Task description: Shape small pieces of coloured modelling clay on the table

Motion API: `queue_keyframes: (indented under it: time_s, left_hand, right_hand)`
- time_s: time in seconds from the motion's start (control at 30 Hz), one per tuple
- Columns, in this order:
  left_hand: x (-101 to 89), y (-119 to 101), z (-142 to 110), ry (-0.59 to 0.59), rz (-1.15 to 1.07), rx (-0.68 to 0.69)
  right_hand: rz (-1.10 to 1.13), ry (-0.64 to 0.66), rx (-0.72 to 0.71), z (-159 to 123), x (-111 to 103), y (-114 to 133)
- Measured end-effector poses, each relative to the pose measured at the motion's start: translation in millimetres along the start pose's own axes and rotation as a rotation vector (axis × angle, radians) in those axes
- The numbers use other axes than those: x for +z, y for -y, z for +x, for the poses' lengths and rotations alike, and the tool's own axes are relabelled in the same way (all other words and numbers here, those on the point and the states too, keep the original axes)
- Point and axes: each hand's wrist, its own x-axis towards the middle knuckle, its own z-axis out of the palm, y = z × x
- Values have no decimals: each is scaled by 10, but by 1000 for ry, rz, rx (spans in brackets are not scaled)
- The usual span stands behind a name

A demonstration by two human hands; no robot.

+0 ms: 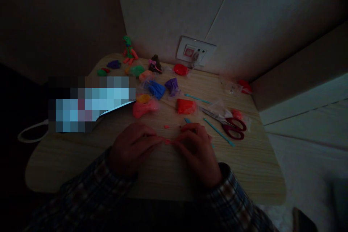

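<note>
Near the front middle of the table, my left hand point(136, 145) and my right hand point(197, 148) meet over a small pinkish-red piece of modelling clay point(168, 141). The fingertips of both hands pinch it from either side. Just beyond it lies a tiny loose bit of the same clay point(166, 126). A teal modelling tool point(187, 120) is partly hidden behind my right fingers. Left of centre rests a pink clay lump in a clear bag point(145, 108), and a red clay pack point(186, 106) lies beyond my right hand.
Red-handled scissors point(231, 125) and thin teal sticks point(219, 132) lie to the right. A lit phone point(92, 105) stands at left, its screen blurred. Bagged blue point(156, 89) and purple clay point(172, 86), a green clay figure point(129, 50) and a wall socket point(194, 50) are behind.
</note>
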Motion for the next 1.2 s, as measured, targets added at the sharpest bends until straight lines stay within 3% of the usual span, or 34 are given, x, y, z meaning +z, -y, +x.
queue_keyframes:
  time_s: [0.13,0.53,0.7,1.03,1.2]
  left_hand:
    - [81,36,-59,18,46,131]
    - [88,40,-66,72,71,216]
    - [117,43,-65,102,138,248]
    - [109,34,-43,100,128,232]
    - [40,5,-32,67,23,84]
  right_hand:
    - [44,45,102,45,8,-17]
    - [-49,109,215,147,21,67]
    - [-96,86,183,143,44,70]
    - [-49,106,221,143,-12,79]
    - [76,-47,168,136,-133,37]
